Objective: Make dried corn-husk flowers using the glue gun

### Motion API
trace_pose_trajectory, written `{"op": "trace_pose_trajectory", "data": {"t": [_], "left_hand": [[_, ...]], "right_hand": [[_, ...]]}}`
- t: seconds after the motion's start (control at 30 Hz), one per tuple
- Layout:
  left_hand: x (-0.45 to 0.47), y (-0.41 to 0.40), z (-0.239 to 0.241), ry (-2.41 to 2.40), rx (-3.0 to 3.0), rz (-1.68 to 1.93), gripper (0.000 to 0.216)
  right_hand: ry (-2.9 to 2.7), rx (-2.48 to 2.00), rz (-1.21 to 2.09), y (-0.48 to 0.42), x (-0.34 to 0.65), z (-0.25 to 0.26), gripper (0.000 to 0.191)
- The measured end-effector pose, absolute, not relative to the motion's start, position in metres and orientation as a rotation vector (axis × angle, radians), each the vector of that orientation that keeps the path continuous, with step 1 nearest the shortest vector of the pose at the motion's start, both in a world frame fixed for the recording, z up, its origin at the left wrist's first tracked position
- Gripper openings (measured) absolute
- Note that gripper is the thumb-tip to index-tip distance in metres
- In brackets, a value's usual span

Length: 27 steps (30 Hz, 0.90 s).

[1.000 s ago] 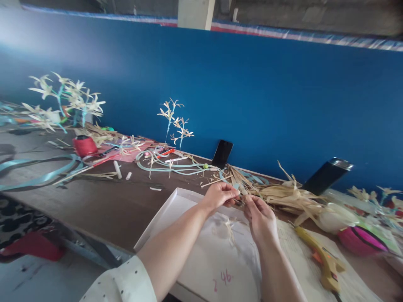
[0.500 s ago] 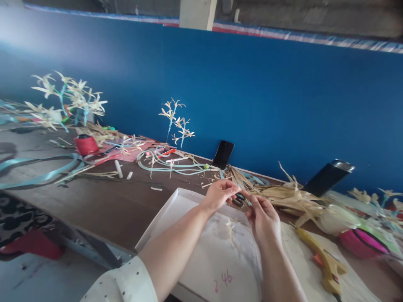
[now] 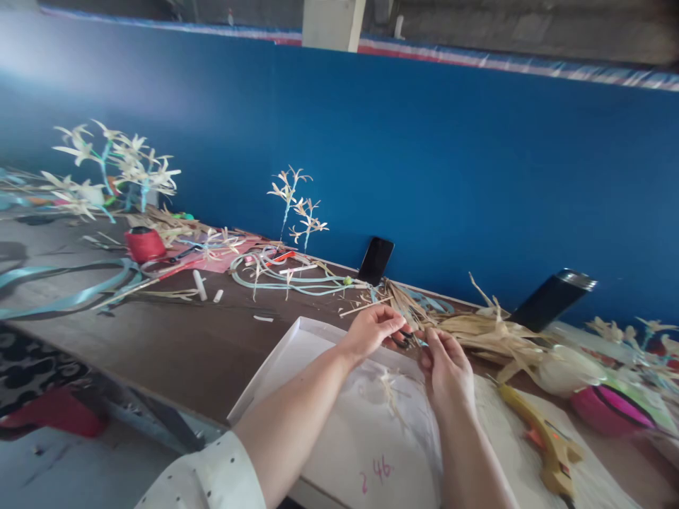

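Over the far part of a white shallow box lid, both my hands work close together. My left hand is closed in a pinch, with its fingertips on something too small to name. Just to its right, my right hand also pinches, and a thin piece shows faintly at its fingertips; its kind cannot be made out. Black-handled scissors appear partly behind the fingers. Inside the lid lies a pale husk flower, below the hands.
A yellow glue gun lies on paper at right, near a pink pouch. Dried husks, a black flask and a phone stand or lie behind. Husk flowers and red thread are at left.
The fingertips of my two hands have shifted slightly, my left hand a little lower. Both remain pinched close together; the surroundings have not moved.
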<state>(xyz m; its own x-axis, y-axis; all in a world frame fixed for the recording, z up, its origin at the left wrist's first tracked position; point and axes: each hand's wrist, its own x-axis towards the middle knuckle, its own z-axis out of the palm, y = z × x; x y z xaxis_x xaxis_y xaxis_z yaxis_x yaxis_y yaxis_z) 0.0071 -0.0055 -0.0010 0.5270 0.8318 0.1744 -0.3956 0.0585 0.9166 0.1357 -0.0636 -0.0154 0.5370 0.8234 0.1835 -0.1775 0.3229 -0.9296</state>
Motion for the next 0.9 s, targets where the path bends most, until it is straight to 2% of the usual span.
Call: {"op": "trace_pose_trajectory", "data": {"t": [0.9], "left_hand": [[0.0078,-0.0110,-0.0049,0.722,1.604,0.871,0.031]], "right_hand": [[-0.686,-1.046,0.743,-0.0645,0.1392,-0.0164,0.030]]}}
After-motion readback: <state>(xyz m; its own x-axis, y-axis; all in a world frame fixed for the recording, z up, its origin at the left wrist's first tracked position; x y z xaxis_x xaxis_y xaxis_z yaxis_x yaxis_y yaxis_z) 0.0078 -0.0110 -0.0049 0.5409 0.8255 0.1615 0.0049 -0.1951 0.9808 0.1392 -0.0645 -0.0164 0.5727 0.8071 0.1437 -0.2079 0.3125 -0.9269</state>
